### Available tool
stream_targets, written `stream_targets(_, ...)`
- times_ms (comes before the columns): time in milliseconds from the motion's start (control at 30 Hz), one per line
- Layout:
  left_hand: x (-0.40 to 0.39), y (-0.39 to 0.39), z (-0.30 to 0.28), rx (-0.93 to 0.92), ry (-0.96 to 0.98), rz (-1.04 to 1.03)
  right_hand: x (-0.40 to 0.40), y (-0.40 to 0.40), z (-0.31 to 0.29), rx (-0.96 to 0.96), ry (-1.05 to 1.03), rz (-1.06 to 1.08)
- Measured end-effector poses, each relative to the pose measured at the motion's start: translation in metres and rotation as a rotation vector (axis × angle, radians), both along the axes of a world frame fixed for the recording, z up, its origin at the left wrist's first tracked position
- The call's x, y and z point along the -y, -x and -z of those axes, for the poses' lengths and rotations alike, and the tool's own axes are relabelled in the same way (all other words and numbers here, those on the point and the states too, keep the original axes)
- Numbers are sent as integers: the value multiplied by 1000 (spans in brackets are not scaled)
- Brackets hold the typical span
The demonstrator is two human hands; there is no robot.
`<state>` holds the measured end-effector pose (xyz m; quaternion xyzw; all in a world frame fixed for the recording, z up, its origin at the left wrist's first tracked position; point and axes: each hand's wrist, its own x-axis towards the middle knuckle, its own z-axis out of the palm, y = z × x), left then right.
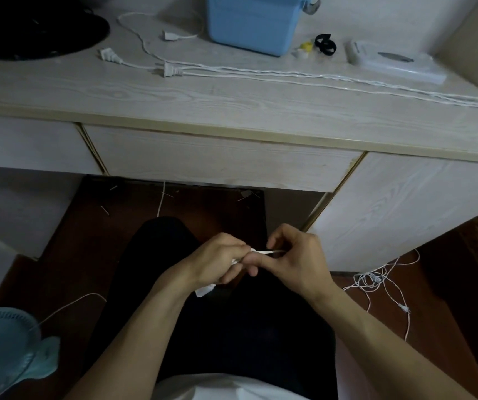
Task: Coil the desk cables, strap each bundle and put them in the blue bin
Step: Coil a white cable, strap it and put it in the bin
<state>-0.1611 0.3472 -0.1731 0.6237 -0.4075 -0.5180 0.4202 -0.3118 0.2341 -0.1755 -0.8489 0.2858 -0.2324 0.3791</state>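
Note:
Over my lap, my left hand [217, 261] grips a small bundle of white cable [266, 252], and a white plug end [204, 290] sticks out below its palm. My right hand [295, 255] pinches the same cable just to the right, fingers curled round the strand. The blue bin [255, 21] stands at the back of the desk. Long white cables [289, 75] with plugs lie stretched across the desk top. A black strap [325, 44] lies to the right of the bin.
A black round object [35, 30] sits at the desk's back left. A clear flat case [393, 62] lies at the back right. A tangle of thin white cable [376, 281] lies on the floor at right. A teal fan [6, 347] stands at lower left.

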Motion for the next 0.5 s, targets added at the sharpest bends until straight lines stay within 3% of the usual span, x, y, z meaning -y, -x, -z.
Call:
stream_targets(100,-1,0,0,-135,64,-4,2,0,3,-8,-6,-113)
stream_targets(200,-1,1,4,-400,122,-102,3,-2,2,47,-45,-302)
stream_targets(300,0,0,11,-672,198,-175,2,-4,-7,2,-348,-377)
stream_targets(400,3,8,12,-810,219,-321,-3,-9,-16,21,-686,-350)
stream_targets(500,8,12,6,-996,260,-530,4,-9,-10,18,-715,-234)
